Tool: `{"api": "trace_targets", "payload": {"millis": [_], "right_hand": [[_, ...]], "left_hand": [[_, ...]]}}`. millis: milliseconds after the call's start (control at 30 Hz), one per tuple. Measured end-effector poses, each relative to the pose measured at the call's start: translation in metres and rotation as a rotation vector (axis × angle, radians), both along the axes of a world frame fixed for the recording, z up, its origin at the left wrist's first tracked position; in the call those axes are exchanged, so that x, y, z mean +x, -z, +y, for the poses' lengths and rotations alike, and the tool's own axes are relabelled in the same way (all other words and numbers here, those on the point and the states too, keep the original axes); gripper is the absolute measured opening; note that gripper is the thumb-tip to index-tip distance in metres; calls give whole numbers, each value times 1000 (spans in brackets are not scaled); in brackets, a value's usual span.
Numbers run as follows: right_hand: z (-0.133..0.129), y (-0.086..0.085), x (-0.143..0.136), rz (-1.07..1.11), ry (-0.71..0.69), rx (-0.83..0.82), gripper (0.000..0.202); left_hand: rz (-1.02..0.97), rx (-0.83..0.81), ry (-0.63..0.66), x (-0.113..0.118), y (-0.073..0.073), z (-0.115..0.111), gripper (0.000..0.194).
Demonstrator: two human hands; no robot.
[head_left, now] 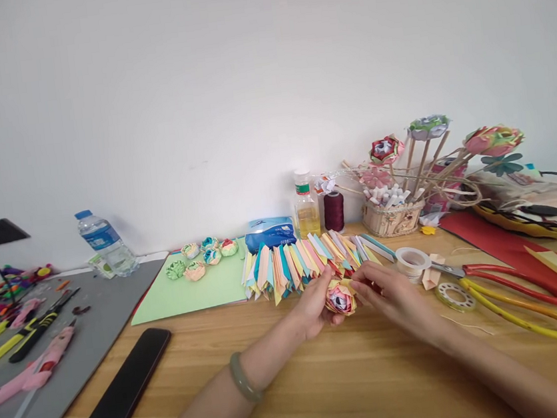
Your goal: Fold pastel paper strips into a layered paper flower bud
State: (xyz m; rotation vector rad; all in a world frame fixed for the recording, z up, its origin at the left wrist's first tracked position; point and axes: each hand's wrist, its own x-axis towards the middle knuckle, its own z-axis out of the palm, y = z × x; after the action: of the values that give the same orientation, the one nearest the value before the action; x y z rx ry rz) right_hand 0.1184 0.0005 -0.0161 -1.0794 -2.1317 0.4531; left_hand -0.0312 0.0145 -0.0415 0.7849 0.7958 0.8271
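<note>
A paper flower (340, 298) in pink, yellow and white sits in my left hand (314, 307), whose fingers close around its left side and underside. From the right, my right hand (381, 288) pinches at the flower's yellow outer edge; its fingertips are partly hidden. Just behind both hands lies a wide row of folded paper strips (280, 272) in several pastel colours. Farther left, several small finished paper flowers (195, 270) rest on a light green sheet (163, 302).
Scissors (513, 286) with red and yellow handles lie at right, near tape rolls (412, 262). A basket (393, 218) with flowers on sticks stands behind. An oil bottle (307, 209) and thread spool (334, 212) stand by the wall. A black phone (125, 391) lies left.
</note>
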Motion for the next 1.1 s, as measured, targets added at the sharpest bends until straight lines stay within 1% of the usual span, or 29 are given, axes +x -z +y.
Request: {"api": "trace_targets", "payload": {"millis": [133,200,267,333,400,500,633,767,833,933,1100], "right_hand": [[3,2,4,-60,41,14,35],[3,1,6,-37,74,23,32],[2,-1,7,-11,87,30,24],[1,-3,6,-3,52,11,20],[0,-5,5,8,1,-36,21],[2,-6,4,84,-34,-160,24],[7,-4,6,247,-75,-380,22],[11,1,7,464,-105,-769,25],[12,3,6,514,-129,-900,27],[13,7,5,539,-164,-969,29],[13,11,5,629,-198,-1061,30]], "left_hand": [[21,28,-2,1,2,0,46],[29,26,-11,1,1,0,46],[34,25,-8,1,0,-1,47],[42,29,-7,1,0,-1,47],[57,33,-12,2,-1,-1,48],[67,40,-11,1,-1,-1,50],[84,57,-11,1,0,0,50],[110,68,20,1,1,-1,52],[136,69,36,1,0,-1,53],[161,71,46,2,-1,-2,53],[121,45,60,0,-2,0,50]]}}
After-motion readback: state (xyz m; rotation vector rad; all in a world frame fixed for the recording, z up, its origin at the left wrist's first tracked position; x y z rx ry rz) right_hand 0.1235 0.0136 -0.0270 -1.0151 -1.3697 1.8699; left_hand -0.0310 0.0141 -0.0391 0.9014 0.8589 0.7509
